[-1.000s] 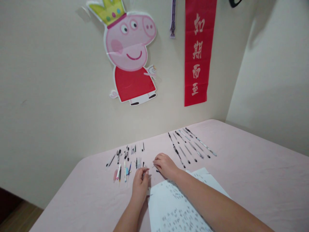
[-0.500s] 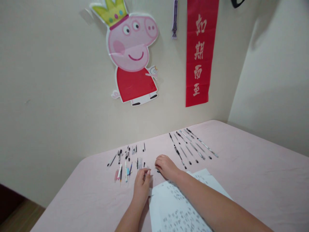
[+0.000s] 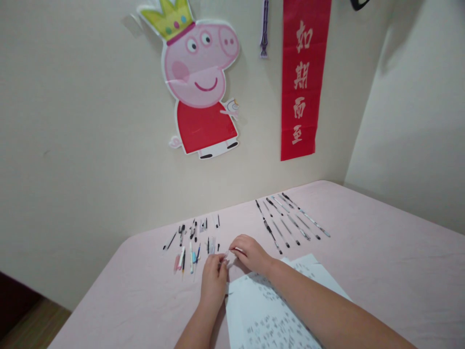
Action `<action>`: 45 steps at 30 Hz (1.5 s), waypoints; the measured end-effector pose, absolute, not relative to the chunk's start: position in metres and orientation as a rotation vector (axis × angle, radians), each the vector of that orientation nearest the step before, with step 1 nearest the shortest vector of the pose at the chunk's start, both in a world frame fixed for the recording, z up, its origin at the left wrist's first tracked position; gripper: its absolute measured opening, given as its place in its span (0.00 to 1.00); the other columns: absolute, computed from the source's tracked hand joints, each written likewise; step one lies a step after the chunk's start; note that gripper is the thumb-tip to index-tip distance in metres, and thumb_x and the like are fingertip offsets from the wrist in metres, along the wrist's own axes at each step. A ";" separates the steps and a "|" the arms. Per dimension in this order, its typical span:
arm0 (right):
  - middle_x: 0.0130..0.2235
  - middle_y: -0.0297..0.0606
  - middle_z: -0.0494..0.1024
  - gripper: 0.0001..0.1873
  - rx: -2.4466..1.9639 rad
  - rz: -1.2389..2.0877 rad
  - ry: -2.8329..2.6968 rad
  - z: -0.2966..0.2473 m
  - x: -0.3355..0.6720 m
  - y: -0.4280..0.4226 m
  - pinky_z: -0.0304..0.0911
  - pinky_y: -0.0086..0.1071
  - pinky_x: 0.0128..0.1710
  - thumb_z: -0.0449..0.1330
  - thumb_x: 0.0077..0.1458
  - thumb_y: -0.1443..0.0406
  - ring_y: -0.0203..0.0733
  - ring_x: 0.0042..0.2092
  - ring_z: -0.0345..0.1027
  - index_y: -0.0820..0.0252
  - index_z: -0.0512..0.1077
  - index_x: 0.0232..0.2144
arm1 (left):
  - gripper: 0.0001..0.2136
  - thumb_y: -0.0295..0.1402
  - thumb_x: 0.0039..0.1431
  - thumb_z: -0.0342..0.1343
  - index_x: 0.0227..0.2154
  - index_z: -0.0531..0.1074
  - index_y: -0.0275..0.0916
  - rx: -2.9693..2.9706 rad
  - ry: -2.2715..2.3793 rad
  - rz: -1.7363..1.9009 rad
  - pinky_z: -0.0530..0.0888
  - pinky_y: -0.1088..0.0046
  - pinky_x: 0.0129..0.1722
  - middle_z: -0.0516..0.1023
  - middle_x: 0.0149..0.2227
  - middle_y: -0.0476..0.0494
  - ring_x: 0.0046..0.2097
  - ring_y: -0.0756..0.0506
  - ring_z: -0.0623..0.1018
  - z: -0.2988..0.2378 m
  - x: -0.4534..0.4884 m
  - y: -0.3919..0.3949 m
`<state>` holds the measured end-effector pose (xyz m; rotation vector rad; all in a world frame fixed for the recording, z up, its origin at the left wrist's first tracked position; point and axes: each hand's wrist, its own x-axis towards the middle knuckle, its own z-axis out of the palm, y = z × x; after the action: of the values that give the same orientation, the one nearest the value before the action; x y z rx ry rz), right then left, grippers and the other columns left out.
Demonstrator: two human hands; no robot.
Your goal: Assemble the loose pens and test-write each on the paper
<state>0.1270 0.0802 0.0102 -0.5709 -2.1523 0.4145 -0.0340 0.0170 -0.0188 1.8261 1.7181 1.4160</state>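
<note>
My left hand [image 3: 214,277] is closed, thumb against fingers, on a small clear piece [image 3: 225,254] that looks like a pen barrel, mostly hidden by the fingers. Opposite it, my right hand [image 3: 250,254] pinches a thin dark-red stick [image 3: 238,251], which looks like a pen refill. The fingertips of both hands are close together, with the two pieces meeting or nearly meeting between them. Left of my hands lie taken-apart pen parts [image 3: 195,231] in small groups. A paper sheet [image 3: 269,310] with handwriting lies under my right forearm.
Two rows of whole pens [image 3: 286,230] lie on the right part of the pink-covered table [image 3: 381,271]. Colored pen parts [image 3: 191,259] lie near my left hand. Behind the table, the wall bears a cartoon pig cutout [image 3: 205,87] and a red banner [image 3: 303,82].
My right hand has moved slightly left, toward my left hand, and the dark-red stick now shows in its fingers. The left hand stays nearly in place, holding the clear piece.
</note>
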 end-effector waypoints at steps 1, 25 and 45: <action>0.33 0.40 0.76 0.07 -0.560 0.419 -2.156 0.010 0.127 0.080 0.62 0.34 0.41 0.53 0.58 0.70 0.41 0.37 0.67 0.61 0.72 0.32 | 0.07 0.33 0.53 0.51 0.31 0.73 0.39 1.846 1.725 1.401 0.70 0.62 0.40 0.74 0.32 0.42 0.38 0.41 0.73 -0.019 -0.034 0.017; 0.30 0.38 0.77 0.08 -0.642 0.548 -2.066 0.009 0.125 0.078 0.61 0.32 0.38 0.55 0.57 0.68 0.39 0.35 0.68 0.61 0.74 0.31 | 0.09 0.32 0.56 0.48 0.34 0.72 0.38 1.927 1.676 1.347 0.72 0.64 0.38 0.73 0.34 0.42 0.37 0.43 0.74 -0.019 -0.033 0.016; 0.33 0.42 0.75 0.06 -0.931 0.060 -2.603 0.015 0.133 0.074 0.57 0.35 0.41 0.57 0.48 0.69 0.44 0.37 0.65 0.62 0.73 0.31 | 0.12 0.38 0.56 0.49 0.35 0.75 0.38 1.688 1.710 1.498 0.71 0.63 0.42 0.77 0.35 0.40 0.41 0.42 0.76 -0.020 -0.035 0.020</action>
<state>0.1333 0.0741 0.0152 -0.9311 -2.6030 0.0599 -0.0352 0.0201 -0.0203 1.6881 1.7102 1.4979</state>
